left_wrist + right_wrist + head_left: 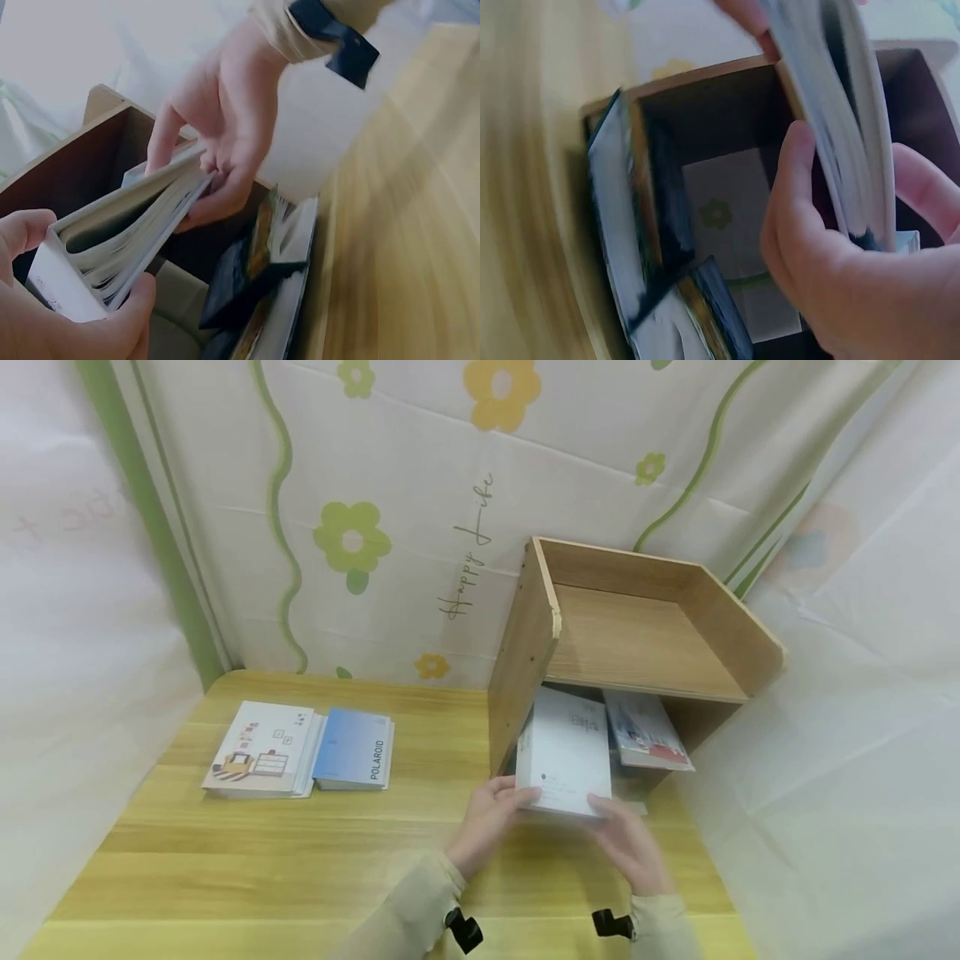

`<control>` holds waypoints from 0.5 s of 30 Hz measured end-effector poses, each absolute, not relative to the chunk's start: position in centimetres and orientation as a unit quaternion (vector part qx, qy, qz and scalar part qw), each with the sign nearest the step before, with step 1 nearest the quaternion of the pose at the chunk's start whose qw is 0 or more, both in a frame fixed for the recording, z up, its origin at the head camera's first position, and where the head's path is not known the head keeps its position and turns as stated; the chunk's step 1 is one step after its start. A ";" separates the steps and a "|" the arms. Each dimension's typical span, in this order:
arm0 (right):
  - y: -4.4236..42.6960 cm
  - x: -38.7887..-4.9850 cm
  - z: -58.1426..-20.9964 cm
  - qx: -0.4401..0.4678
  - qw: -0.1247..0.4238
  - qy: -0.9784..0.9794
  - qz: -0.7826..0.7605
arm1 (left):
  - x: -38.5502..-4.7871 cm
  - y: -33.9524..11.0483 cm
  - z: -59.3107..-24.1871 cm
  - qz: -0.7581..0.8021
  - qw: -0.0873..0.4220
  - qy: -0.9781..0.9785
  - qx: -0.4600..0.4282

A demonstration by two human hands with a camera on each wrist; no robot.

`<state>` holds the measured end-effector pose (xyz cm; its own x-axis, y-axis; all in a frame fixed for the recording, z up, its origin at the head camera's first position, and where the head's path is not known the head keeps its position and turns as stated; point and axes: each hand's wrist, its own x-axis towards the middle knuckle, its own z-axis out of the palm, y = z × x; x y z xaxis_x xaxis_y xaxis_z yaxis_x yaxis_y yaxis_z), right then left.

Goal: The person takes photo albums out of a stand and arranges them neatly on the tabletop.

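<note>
A white book (566,752) is held at the mouth of the wooden shelf's lower compartment. My left hand (487,822) grips its near left corner, and my right hand (626,843) its near right corner, thumbs on the cover. In the left wrist view the book's page edges (135,225) show between the left hand (82,315) and the right hand (225,112). The right wrist view shows the right hand (855,262) round the book (840,112). Another book with a red and blue cover (648,731) lies in the compartment, right of the white one.
The wooden shelf (630,635) stands at the table's back right, its upper tier bare. More books (615,217) lie low in the compartment. At the table's left are a white illustrated book (262,750) and a blue POLAROID book (352,749). A flowered curtain (405,527) hangs behind.
</note>
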<state>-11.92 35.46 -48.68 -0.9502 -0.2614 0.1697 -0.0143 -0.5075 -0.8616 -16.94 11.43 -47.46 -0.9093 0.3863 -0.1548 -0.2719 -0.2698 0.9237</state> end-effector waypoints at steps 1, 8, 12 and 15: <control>35.7 -12.1 -48.5 -0.128 0.077 0.505 -0.850 | -17.0 11.3 -47.5 0.785 0.203 0.584 0.051; 36.2 -12.4 -47.0 0.017 0.140 0.513 -0.847 | -17.1 10.9 -47.7 0.745 0.205 0.632 0.062; 36.7 -12.7 -47.0 -0.014 0.164 0.535 -0.829 | -17.2 10.6 -47.5 0.731 0.194 0.651 0.068; 36.9 -12.9 -46.9 -0.020 0.178 0.543 -0.821 | -17.2 10.4 -47.2 0.720 0.187 0.665 0.065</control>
<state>-12.93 36.88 -46.93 -0.9361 -0.3137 -0.1593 0.2693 -0.3476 -0.8981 -17.17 10.39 -47.24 -0.9214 0.3565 -0.1547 -0.1825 -0.0454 0.9822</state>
